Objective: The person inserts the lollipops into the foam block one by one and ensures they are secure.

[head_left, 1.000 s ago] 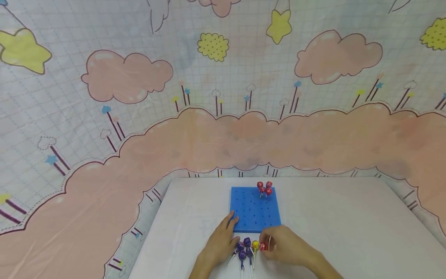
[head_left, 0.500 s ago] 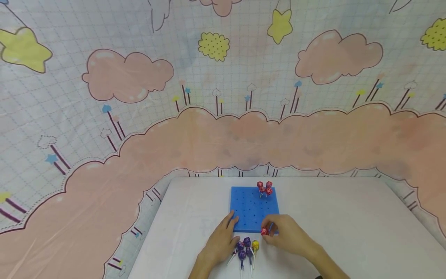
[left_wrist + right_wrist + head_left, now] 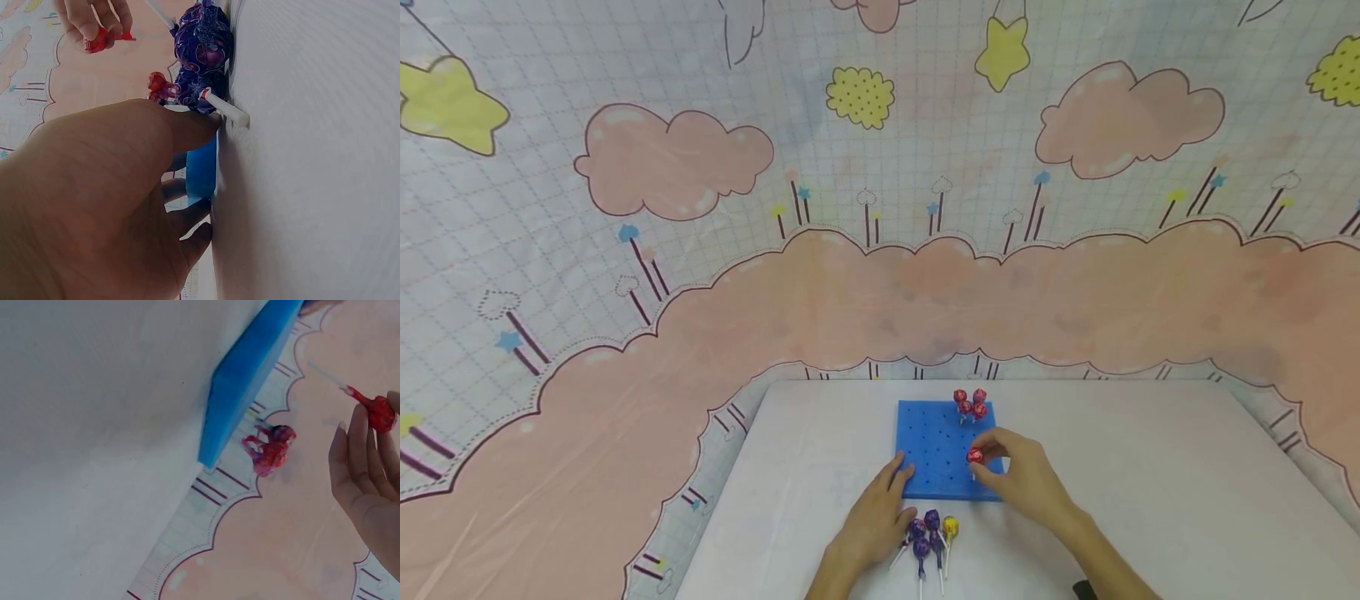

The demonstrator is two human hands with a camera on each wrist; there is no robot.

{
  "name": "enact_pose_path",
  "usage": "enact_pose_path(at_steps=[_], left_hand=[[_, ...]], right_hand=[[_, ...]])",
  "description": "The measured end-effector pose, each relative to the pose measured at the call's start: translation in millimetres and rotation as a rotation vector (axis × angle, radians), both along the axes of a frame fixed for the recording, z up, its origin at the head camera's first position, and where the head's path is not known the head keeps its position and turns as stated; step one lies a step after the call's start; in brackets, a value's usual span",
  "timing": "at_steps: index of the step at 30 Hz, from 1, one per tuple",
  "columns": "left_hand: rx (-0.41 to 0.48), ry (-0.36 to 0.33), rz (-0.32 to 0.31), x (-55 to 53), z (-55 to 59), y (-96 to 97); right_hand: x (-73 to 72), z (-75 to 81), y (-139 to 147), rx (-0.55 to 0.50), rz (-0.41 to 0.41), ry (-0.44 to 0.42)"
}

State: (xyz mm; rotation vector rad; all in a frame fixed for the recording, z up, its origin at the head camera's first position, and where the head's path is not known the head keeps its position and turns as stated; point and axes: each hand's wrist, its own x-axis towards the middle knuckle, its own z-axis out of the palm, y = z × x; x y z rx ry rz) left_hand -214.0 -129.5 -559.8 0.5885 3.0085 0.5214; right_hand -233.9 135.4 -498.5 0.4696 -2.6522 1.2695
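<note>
My right hand (image 3: pixel 1026 475) pinches a red-wrapped lollipop (image 3: pixel 975 456) by its head above the right part of a blue board with small holes (image 3: pixel 936 467). In the right wrist view that lollipop (image 3: pixel 380 414) has its white stick pointing toward the board (image 3: pixel 240 381). My left hand (image 3: pixel 874 517) rests at the board's left edge, fingers spread, thumb beside the purple lollipops (image 3: pixel 921 547). Several red lollipops (image 3: pixel 970 404) stand upright in the board's far right corner.
A yellow lollipop (image 3: pixel 951 527) lies right of the purple ones on the white table (image 3: pixel 1120 475), in front of the board. A patterned cloth (image 3: pixel 880 300) hangs behind the table.
My right hand has lifted the red lollipop from beside the yellow one and carried it forward over the board, its stick now pointing down. My left hand has stayed in place.
</note>
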Motion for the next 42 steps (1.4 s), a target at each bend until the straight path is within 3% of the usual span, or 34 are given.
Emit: enact_pose_path(at_steps=[5,18,42], left_hand=[[0.027,0.018,-0.008,-0.9,-0.9,-2.9],[0.035,-0.003,-0.007,1.2,1.6,0.2],[0.032,-0.023,0.014,3.4,7.2,2.1]], right_hand=[[-16.0,-2.2,1,-0.025,-0.025,0.075],[-41.9,-15.4,4,-0.033,-0.074,0.019],[-63.3,-26.9,1,-0.065,-0.135,0.02]])
